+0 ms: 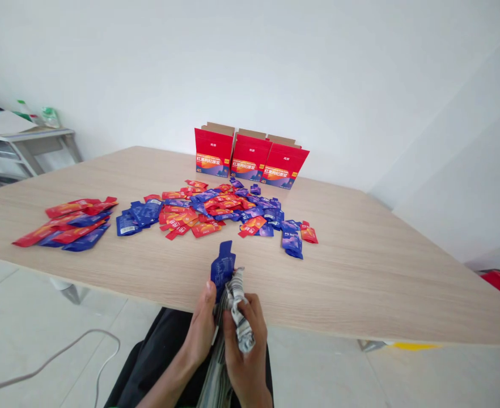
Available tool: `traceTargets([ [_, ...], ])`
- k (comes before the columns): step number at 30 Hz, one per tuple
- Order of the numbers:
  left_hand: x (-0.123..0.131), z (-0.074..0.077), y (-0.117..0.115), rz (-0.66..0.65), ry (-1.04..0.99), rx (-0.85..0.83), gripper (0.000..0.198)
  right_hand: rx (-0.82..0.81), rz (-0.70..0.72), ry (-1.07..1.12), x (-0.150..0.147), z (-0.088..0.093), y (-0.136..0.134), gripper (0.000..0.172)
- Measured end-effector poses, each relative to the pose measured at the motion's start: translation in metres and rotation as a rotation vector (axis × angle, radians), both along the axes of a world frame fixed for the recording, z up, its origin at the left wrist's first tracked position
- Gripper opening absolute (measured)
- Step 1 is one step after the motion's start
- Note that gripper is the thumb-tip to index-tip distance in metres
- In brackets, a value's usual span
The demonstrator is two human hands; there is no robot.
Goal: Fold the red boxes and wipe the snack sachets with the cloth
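Close to the table's front edge, my left hand (203, 323) is closed on a blue pouch (223, 266), its narrow spout end pointing up and away from me. My right hand (249, 340) grips a bunched, striped grey-and-white cloth (239, 317), which presses against the pouch's right side. The rest of the cloth hangs down over my lap. Beyond my hands lies a loose heap of red pouches (227, 201) and blue pouches (271, 214). A neater pile of red and blue pouches (65, 224) lies at the left.
Three red boxes (212, 152) with raised flaps stand side by side at the back of the wooden table (360, 266), near the white wall. A side desk (29, 139) with bottles is at far left. A cable (50, 362) trails over the tiled floor.
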State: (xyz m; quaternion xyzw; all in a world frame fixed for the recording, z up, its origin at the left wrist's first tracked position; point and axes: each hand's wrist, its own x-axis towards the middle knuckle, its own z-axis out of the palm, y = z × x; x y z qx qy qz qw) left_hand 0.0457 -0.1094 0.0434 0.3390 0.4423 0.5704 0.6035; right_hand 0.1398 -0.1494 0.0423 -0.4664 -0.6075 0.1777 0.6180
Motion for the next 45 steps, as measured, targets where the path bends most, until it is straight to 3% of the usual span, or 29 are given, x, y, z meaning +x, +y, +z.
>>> traceTargets([
  [4, 0.015, -0.014, -0.032, -0.063, -0.016, -0.048, 0.079, -0.030, -0.124, 0.029, 0.017, 0.013, 0.006, 0.006],
  [7, 0.022, -0.014, -0.041, -0.109, -0.062, -0.040, 0.077, -0.055, -0.160, 0.030, 0.022, 0.011, 0.003, 0.007],
  [12, 0.018, -0.007, -0.022, -0.038, -0.179, -0.076, 0.067, -0.051, -0.089, 0.037, 0.011, -0.001, -0.009, 0.008],
  [17, 0.009, 0.007, 0.001, -0.002, -0.471, -0.161, 0.062, -0.042, 0.012, 0.026, 0.003, 0.004, -0.012, 0.011],
  [22, -0.004, 0.017, 0.003, -0.117, -0.554, -0.147, 0.045, -0.061, -0.077, 0.053, 0.016, 0.008, -0.013, 0.013],
  [25, -0.009, 0.013, 0.002, -0.177, -0.582, -0.079, 0.051, -0.062, -0.155, 0.054, 0.023, 0.006, -0.020, 0.018],
  [28, -0.010, 0.005, 0.004, -0.130, -0.563, -0.106, 0.065, -0.048, -0.167, 0.048, 0.023, 0.009, -0.028, 0.022],
  [32, -0.009, 0.003, 0.010, 0.002, -0.560, -0.213, 0.071, -0.031, -0.028, 0.001, 0.017, 0.014, -0.030, 0.017],
  [36, -0.004, 0.011, 0.005, -0.056, -0.575, -0.170, 0.064, -0.013, 0.075, -0.113, 0.016, 0.012, -0.019, 0.016],
  [39, 0.006, 0.009, -0.016, -0.121, -0.469, -0.104, 0.069, -0.003, 0.010, -0.155, 0.019, 0.011, -0.010, 0.022],
  [43, 0.022, -0.005, -0.048, -0.181, -0.153, -0.103, 0.067, -0.004, -0.141, -0.082, 0.027, 0.015, -0.005, 0.010],
  [45, 0.025, -0.008, -0.053, -0.195, -0.095, -0.127, 0.068, -0.012, -0.157, -0.076, 0.030, 0.017, -0.006, 0.008],
])
